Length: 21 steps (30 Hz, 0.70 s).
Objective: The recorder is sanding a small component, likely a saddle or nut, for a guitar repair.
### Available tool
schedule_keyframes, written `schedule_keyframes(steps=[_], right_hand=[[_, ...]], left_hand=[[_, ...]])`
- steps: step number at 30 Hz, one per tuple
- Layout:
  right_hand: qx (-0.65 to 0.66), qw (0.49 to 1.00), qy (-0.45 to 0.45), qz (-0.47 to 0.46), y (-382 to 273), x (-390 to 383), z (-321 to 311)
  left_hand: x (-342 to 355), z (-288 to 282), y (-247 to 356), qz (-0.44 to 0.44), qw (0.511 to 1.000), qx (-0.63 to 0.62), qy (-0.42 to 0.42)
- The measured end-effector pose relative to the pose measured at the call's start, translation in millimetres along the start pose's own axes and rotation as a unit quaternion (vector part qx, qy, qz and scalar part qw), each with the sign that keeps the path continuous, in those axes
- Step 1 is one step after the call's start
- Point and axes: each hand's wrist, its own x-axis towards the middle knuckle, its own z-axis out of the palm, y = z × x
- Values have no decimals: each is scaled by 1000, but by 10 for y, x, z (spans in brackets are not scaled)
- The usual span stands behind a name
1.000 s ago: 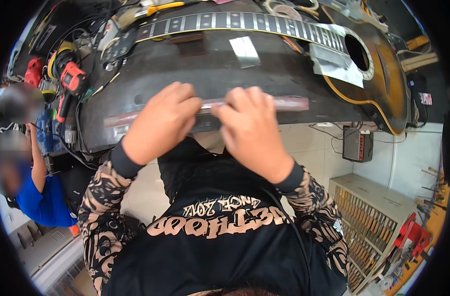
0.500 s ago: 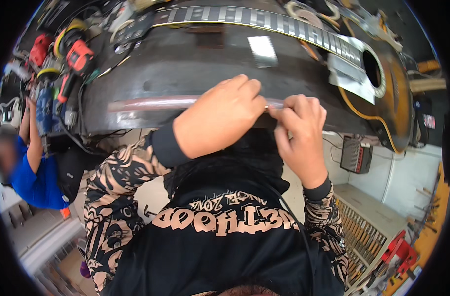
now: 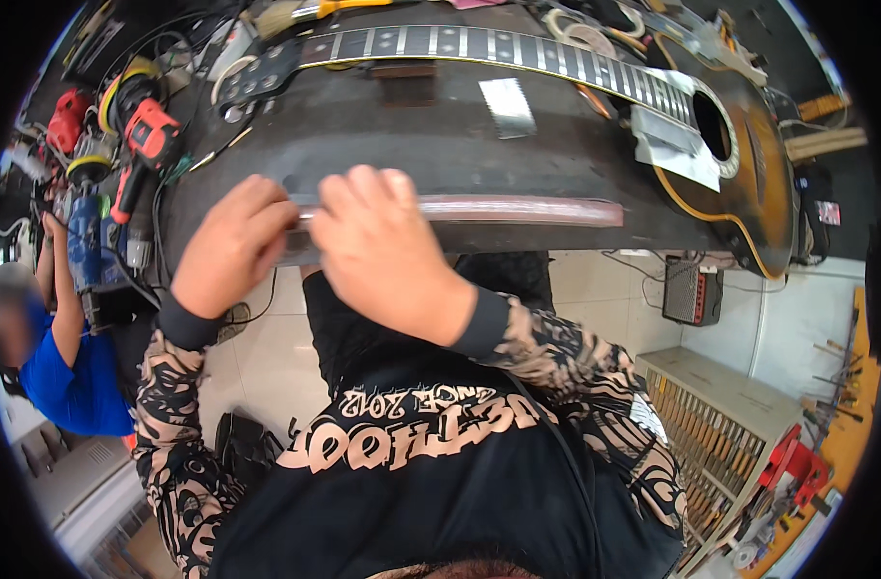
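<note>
Two things have changed place: the left hand [image 3: 233,246] and the right hand [image 3: 377,256]. Half a second ago they were at the right part of a long strip [image 3: 522,209]; now both are at its left part, near nine and ten o'clock from the middle of the view. So the work is now on that side. The right end of the strip is bare, but its left end is hidden by the hands. The left hand is bent, with fingers bunched and tips close to the strip. The right hand curls over the strip, fingers close together. It is too hard to tell what either hand pinches. The strip lies along the near edge of the dark bench [image 3: 556,159], reaching toward two o'clock. It is long, thin and red-brown, with a shiny whitish streak.

At ten o'clock sits a red and black power tool [image 3: 151,135], hard and chunky. Near one o'clock lies a flat silver piece [image 3: 508,108] with a zigzag edge. At two o'clock is the curvy body of a smooth brown guitar [image 3: 761,193]; its long neck, with metal bars, points toward eleven.
</note>
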Motion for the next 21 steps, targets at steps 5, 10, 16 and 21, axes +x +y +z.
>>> schedule_keyframes(steps=[5, 10, 16, 21], right_hand=[[-75, 993, 3, 93, 736, -861, -1044], [-112, 976, 9, 185, 1266, -1461, -1779], [-105, 985, -18, 137, 995, -1179, -1482], [-46, 998, 1, 39, 281, -418, -411]], left_hand=[[1102, 753, 843, 93, 993, -49, 62], [1959, 1246, 1582, 159, 982, 20, 96], [1581, 1022, 1280, 135, 987, 38, 82], [437, 380, 369, 61, 998, 23, 19]])
